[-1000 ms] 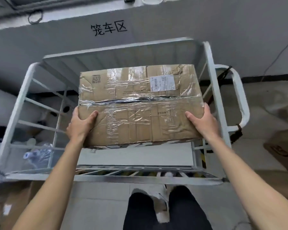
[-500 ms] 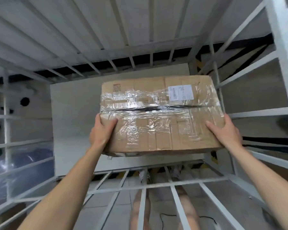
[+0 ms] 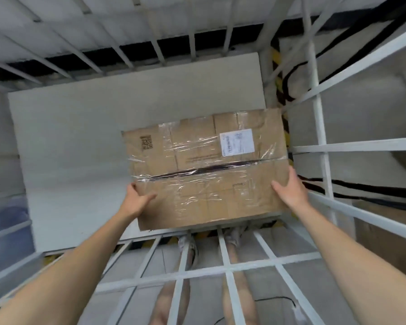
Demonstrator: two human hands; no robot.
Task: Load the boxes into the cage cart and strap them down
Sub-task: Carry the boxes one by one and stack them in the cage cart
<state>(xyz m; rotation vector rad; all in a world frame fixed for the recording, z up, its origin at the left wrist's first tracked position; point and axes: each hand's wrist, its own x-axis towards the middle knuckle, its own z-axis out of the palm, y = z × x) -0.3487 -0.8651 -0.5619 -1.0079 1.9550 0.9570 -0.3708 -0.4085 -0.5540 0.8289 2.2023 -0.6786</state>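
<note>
A brown cardboard box, wrapped in clear film and bearing a white label, sits low inside the white cage cart, over the near right part of its pale floor panel. I cannot tell whether it rests on the panel. My left hand grips the box's near left corner with the thumb on top. At the right side of the box, my right hand holds it with the thumb lying on top. Both arms reach over the cart's near barred side.
White bars close the cart's right side, tight against the box. Black straps hang outside those bars. Another cardboard box stands outside on the right, and a bluish plastic bag lies outside on the left.
The box has gone down from above the cart's top rim into the cage, then lower and to the right toward the floor panel. Both hands have stayed on its sides.
</note>
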